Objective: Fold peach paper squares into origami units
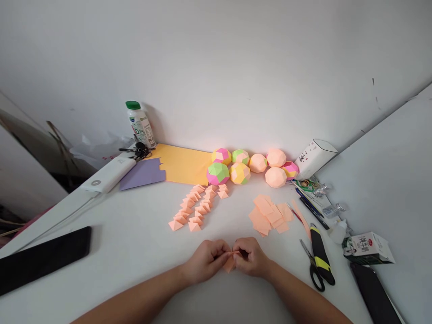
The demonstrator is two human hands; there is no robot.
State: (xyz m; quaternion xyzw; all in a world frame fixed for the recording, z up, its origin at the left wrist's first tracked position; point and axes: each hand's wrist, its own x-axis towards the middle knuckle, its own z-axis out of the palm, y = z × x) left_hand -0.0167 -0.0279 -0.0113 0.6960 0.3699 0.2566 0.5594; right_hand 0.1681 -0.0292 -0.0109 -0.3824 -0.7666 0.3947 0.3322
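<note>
My left hand point(205, 260) and my right hand point(250, 257) meet low in the middle of the white table point(135, 234). Both pinch a small peach paper piece point(230, 262) between their fingertips. Beyond them lie two rows of folded peach paper units point(197, 208) and a loose pile of flat peach paper squares point(270, 214). Several paper balls stand near the wall, among them a pink and green ball point(218, 173) and a plain peach ball point(276, 177).
Scissors point(313, 265) and a black-and-yellow cutter point(321, 256) lie at the right, with pens point(308, 204), a milk carton point(367, 248) and a white box point(315, 157). A dark phone point(43, 258) lies left. Orange paper point(184, 164), purple paper point(143, 174), bottle point(140, 123), white power bank point(110, 174) sit behind.
</note>
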